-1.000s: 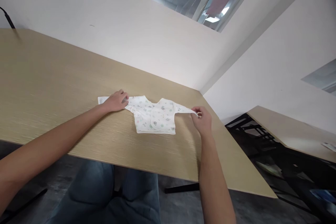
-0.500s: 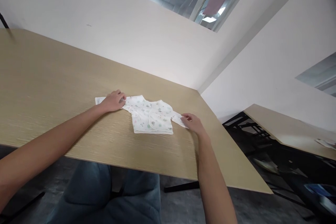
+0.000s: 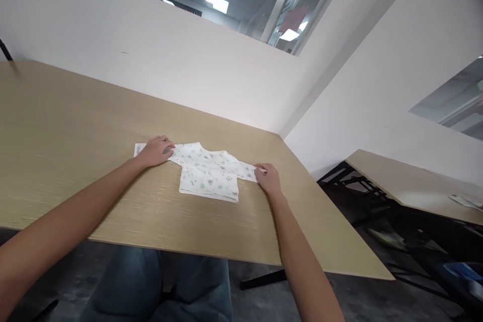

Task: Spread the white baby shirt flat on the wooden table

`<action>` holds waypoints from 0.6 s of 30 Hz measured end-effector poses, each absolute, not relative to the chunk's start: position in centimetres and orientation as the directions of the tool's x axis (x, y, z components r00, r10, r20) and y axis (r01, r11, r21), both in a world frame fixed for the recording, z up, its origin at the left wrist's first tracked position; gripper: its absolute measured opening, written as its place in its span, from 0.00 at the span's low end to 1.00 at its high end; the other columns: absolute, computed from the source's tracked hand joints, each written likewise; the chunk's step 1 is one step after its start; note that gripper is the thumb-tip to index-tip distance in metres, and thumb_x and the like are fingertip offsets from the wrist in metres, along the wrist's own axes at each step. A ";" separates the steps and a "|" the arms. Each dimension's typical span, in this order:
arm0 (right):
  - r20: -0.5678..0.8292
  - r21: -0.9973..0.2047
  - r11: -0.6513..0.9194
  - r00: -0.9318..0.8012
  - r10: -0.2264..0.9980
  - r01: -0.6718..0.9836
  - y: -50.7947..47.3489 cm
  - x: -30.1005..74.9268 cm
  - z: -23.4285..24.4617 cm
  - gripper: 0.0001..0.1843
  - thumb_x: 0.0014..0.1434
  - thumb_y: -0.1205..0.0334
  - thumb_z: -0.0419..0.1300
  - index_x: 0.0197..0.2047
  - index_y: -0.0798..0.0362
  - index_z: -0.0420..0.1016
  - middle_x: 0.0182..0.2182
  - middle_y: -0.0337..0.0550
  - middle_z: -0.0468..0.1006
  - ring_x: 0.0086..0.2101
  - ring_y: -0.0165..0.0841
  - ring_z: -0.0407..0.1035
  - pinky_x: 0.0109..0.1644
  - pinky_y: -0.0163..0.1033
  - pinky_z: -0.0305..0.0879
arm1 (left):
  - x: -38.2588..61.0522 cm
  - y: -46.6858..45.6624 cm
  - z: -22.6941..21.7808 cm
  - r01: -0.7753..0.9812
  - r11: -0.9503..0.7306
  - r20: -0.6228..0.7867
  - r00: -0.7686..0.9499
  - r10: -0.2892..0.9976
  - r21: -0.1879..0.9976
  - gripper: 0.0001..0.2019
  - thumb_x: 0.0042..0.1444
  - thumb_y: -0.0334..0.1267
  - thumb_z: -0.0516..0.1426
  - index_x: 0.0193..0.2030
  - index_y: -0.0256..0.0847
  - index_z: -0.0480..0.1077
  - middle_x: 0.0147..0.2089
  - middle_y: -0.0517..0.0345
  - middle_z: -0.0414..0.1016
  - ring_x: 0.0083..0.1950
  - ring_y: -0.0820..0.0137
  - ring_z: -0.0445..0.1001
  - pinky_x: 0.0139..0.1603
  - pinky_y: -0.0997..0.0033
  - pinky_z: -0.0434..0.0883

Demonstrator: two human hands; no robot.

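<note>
A small white baby shirt [image 3: 209, 173] with a green and grey print lies front up on the wooden table, its sleeves spread to both sides. My left hand [image 3: 155, 151] rests across the left sleeve, fingers stretched over the cloth and thumb apart from them; the cuff [image 3: 139, 149] shows beyond the wrist. At the other side, my right hand [image 3: 268, 178] has its fingers closed on the end of the right sleeve [image 3: 247, 171]. That cuff is partly hidden under the fingers.
The wooden table [image 3: 94, 110] runs along a white wall [image 3: 181, 70] at the back and ends at a corner on the right. A second table [image 3: 407, 181] stands further right, with dark items beneath it. My legs [image 3: 124, 282] are under the front edge.
The right sleeve, which slanted downward, now extends straighter out to the side with my right hand on its end. The left hand stays on the left sleeve. The camera view has shifted slightly.
</note>
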State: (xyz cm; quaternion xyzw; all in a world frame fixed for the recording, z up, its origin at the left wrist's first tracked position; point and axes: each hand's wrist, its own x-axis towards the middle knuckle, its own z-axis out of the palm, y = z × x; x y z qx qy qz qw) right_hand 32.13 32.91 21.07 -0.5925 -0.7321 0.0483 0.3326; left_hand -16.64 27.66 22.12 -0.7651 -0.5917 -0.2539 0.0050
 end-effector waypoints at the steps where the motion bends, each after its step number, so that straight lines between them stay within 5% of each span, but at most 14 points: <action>1: 0.419 -0.468 0.311 -0.103 0.902 0.827 32.8 31.9 21.0 0.19 0.59 0.57 0.55 0.46 0.55 0.80 0.48 0.52 0.78 0.49 0.41 0.71 0.60 0.48 0.66 | -16.3 27.4 22.2 0.914 -0.272 0.378 0.147 0.914 0.302 0.19 0.62 0.49 0.50 0.49 0.43 0.75 0.54 0.47 0.72 0.57 0.54 0.68 0.62 0.50 0.64; 8: 0.358 -0.471 0.364 -0.203 0.911 0.803 32.6 31.2 20.5 0.21 0.60 0.54 0.57 0.50 0.57 0.79 0.52 0.54 0.76 0.54 0.42 0.69 0.65 0.49 0.61 | -14.8 26.2 22.6 0.928 -0.130 0.296 0.023 0.955 0.349 0.23 0.61 0.49 0.48 0.55 0.42 0.74 0.58 0.43 0.68 0.62 0.47 0.63 0.63 0.42 0.61; 18: 0.297 -0.512 0.309 -0.173 0.939 0.801 32.4 31.4 20.6 0.26 0.61 0.49 0.57 0.55 0.58 0.77 0.59 0.57 0.69 0.60 0.46 0.63 0.70 0.52 0.54 | -15.7 26.8 22.7 0.898 -0.119 0.331 -0.031 0.943 0.423 0.17 0.61 0.46 0.51 0.50 0.44 0.75 0.55 0.46 0.71 0.62 0.50 0.64 0.61 0.45 0.61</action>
